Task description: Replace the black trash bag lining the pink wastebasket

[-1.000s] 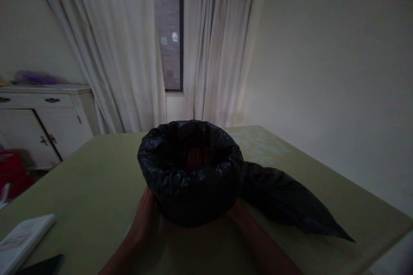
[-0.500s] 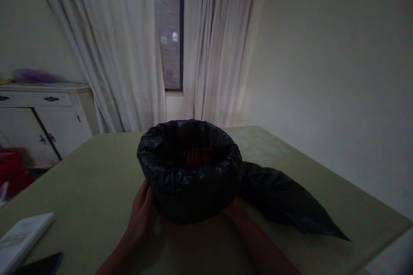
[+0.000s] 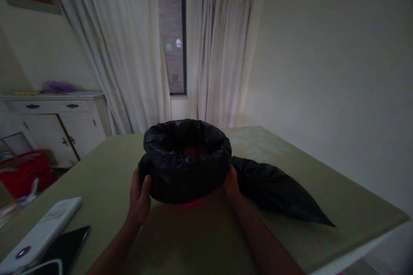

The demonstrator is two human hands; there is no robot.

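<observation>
A black garbage bag is folded down around the outside of a basket on the table. A sliver of the basket's pinkish-red base peeks out below the plastic, and reddish slatted wall shows dimly inside. My left hand pinches a bulge of the bag at the left side, thumb toward me and fingers behind. At the right side, my right hand grips the bag, its fingertips partly hidden by the plastic. The loose end of a black bag trails over the table to the right of that hand.
On the table's left lie a white power bank-like device with a cable and a dark phone. Past the left edge are a red bag and a white cabinet. Curtains hang behind.
Both hands have moved up the sides of the bag-covered basket. The bag's lower edge has risen, baring some pinkish-red base. My view has turned slightly left.
</observation>
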